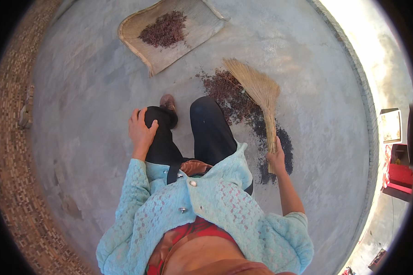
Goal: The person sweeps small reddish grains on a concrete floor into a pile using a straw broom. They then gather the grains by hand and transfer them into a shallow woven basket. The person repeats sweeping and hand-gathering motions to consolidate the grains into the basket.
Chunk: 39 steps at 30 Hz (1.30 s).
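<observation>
In my right hand (276,158) is the handle of a straw broom (257,87), my fingers wrapped round its bound end. The broom's bristles fan out forward and to the left, over a heap of reddish-brown plant bits (225,94) on the concrete. A scatter of small black grains (285,142) lies around and below my right hand. My left hand (141,129) rests on my left knee with its fingers spread, holding nothing. Ahead and to the left, a woven winnowing tray (195,43) carries another pile of reddish-brown plant bits (164,30).
Grey concrete floor (87,101) surrounds me. A brick wall (13,151) curves along the left, with a grey block (26,112) at its foot. On the right run a low raised edge (369,101) and, beyond it, a red box-like object (398,176).
</observation>
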{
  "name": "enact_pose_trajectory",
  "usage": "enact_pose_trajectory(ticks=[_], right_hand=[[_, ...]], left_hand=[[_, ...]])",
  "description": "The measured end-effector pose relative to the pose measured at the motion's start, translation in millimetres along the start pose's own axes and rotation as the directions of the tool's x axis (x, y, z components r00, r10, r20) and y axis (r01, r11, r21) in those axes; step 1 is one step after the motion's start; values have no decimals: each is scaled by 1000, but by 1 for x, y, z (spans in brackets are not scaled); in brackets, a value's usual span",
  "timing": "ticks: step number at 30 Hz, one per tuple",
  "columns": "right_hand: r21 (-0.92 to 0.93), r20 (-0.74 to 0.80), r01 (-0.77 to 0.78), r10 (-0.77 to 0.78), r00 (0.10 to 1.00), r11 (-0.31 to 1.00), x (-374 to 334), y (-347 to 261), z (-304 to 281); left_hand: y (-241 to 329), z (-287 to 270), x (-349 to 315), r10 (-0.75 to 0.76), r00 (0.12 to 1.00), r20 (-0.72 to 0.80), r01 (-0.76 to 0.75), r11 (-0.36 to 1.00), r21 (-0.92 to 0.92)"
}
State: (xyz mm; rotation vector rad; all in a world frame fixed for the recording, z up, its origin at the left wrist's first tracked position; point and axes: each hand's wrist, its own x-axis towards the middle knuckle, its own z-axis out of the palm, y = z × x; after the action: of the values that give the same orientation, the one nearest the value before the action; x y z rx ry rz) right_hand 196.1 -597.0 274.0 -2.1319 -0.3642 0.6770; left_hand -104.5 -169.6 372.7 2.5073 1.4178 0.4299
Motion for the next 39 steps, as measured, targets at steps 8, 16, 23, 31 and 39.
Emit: enact_pose_trajectory(ticks=[8, 16, 23, 31, 39], right_hand=[[53, -162, -101, 108, 981, 993, 173, 16, -7], [-62, -169, -193, 180, 969, 979, 189, 28, 47], [212, -21, -24, 29, 999, 977, 47, 27, 44], [19, -207, -5, 9, 978, 1000, 71, 16, 16], [141, -413, 37, 25, 910, 989, 224, 38, -7]], left_hand=[[-4, 1, 1, -13, 1000, -11, 13, 1000, 9], [2, -2, 2, -24, 1000, 17, 24, 1000, 7], [-1, 4, 0, 22, 999, -32, -22, 1000, -4], [6, 2, 5, 32, 999, -18, -32, 999, -14], [7, 8, 11, 56, 998, -4, -56, 998, -43]])
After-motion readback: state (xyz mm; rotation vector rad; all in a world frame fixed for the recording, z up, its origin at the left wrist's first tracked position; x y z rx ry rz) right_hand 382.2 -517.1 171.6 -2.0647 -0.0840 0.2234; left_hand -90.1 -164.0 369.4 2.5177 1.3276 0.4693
